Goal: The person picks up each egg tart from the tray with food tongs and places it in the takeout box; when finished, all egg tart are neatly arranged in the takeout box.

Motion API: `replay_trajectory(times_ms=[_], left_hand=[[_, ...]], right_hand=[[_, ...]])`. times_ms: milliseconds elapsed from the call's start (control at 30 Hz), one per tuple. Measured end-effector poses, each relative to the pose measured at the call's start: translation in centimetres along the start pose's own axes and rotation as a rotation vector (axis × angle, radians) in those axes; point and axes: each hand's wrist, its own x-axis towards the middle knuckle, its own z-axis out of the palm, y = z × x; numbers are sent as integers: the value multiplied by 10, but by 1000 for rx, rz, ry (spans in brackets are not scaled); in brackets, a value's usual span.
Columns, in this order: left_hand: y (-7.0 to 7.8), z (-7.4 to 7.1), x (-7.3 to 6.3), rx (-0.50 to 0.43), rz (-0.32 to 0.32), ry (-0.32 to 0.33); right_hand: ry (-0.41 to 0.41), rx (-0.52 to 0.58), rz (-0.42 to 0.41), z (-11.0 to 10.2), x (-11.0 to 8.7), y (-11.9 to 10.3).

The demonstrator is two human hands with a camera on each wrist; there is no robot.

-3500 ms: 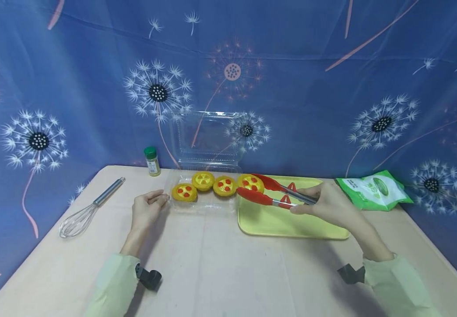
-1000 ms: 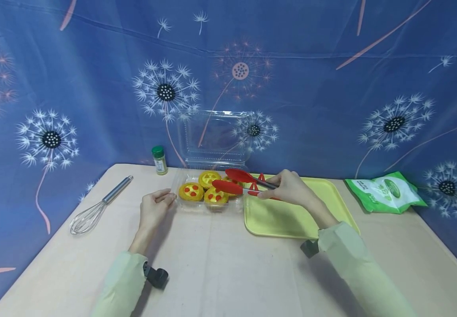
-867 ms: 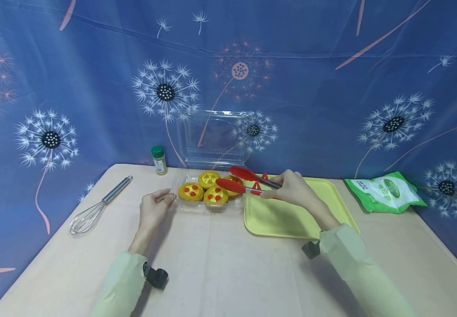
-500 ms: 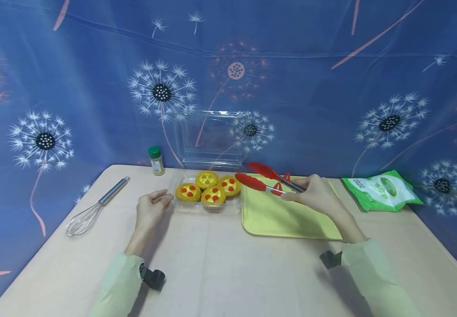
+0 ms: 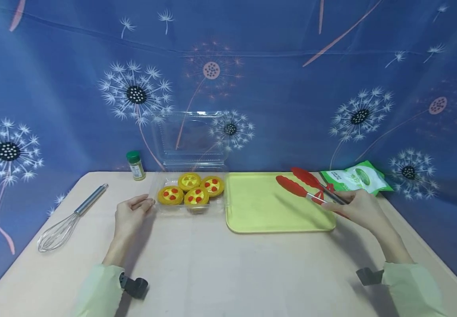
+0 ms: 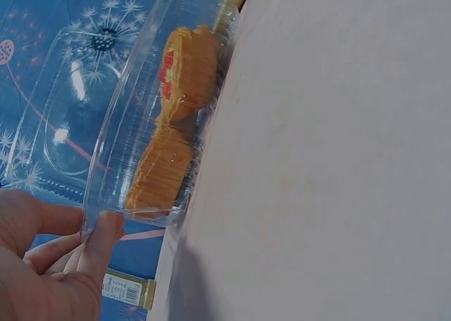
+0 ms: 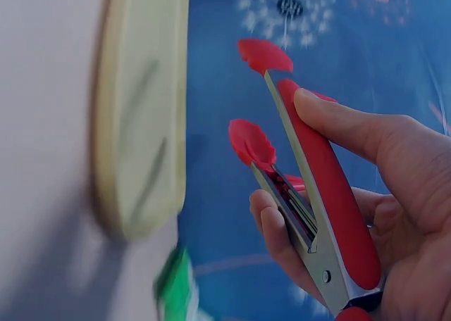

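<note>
My left hand [image 5: 130, 220] pinches the left edge of a clear plastic clamshell box [image 6: 106, 152], thumb and fingers on its rim. Several egg tarts [image 5: 196, 197] with red and yellow tops sit in the box, and its lid [image 5: 190, 136] stands raised behind them. In my right hand [image 5: 365, 210] is a pair of red-tipped metal tongs [image 7: 324, 194], held above the right part of a yellow tray [image 5: 268, 220]. The tong tips are spread apart with nothing between them. In the right wrist view the thumb lies on the red handle and fingers curl under the other arm.
A whisk [image 5: 71, 220] lies at the left of the table. Behind it stands a small green-capped shaker bottle [image 5: 135, 166]. A green and white packet [image 5: 357, 177] lies at the back right, behind the tongs. A blue dandelion-print cloth [image 5: 272, 88] hangs along the back edge.
The tongs brought a tart from over the tray's left edge into the box and let it go. My right hand then moved right with the empty tongs. My left hand stayed at the box.
</note>
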Motion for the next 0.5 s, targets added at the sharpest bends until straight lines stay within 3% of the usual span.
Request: replay_trajectory(times_ms=[300,500], left_hand=[[-2,-11,-2,9,18,22],[-2,-11,-2,4,13,22]], right_hand=[[39,-91,113,-10,-27,61],[-23,-68,232,-19,-44,93]])
